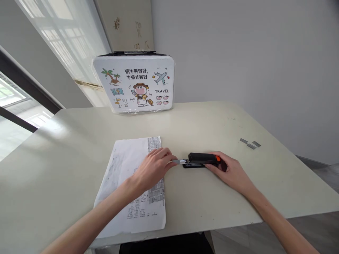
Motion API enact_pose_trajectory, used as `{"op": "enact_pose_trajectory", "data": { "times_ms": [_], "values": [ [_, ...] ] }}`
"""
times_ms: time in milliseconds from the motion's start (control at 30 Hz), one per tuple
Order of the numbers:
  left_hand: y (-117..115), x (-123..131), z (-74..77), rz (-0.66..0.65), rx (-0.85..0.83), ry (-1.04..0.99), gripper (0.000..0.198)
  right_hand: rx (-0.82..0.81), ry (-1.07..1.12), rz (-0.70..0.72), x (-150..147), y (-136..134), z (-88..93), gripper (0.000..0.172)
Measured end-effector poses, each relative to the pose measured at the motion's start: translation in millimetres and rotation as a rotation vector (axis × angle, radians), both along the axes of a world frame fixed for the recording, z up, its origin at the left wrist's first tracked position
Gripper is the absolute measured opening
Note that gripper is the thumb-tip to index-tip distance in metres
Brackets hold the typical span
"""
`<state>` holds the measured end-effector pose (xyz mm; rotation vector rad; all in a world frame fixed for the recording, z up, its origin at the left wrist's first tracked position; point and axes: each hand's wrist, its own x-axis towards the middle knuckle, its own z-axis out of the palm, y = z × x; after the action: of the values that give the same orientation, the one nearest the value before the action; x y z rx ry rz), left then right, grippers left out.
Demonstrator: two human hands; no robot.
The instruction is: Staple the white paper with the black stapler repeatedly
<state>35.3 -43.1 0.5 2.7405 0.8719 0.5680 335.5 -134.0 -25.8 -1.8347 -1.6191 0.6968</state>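
Head view: the left hand (155, 165) is pinching a grey strip (179, 161), fingertips closed, at the front of the black stapler (201, 158), while the right hand (233, 171) is curling closed around its rear, on or just above the table (201, 201), right of the printed paper (123, 171). Work is looking midway: the strip is sticking out, neither fully in nor clear, direction can't tell. Paper's right edge is already carrying dense grey rows, probably staples; small grey pieces (251, 146) are lying loose, untouched, far right.
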Motion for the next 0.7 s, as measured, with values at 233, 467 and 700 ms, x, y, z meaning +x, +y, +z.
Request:
{"op": "enact_pose_trajectory", "data": {
  "times_ms": [233,467,700],
  "values": [
    [-0.2,4.7,1.6,0.022,0.009,0.054,0.031,0.017,-0.004,-0.002,0.4,0.7,-1.9,0.046],
    [-1.5,3.8,0.2,0.053,-0.031,0.018,0.031,-0.009,0.011,-0.01,-0.2,0.2,0.0,0.045],
    [-2.8,11.4,6.2,0.056,-0.033,0.11,0.03,-0.013,0.004,-0.011,0.2,0.1,-2.5,0.043]
  ]
}}
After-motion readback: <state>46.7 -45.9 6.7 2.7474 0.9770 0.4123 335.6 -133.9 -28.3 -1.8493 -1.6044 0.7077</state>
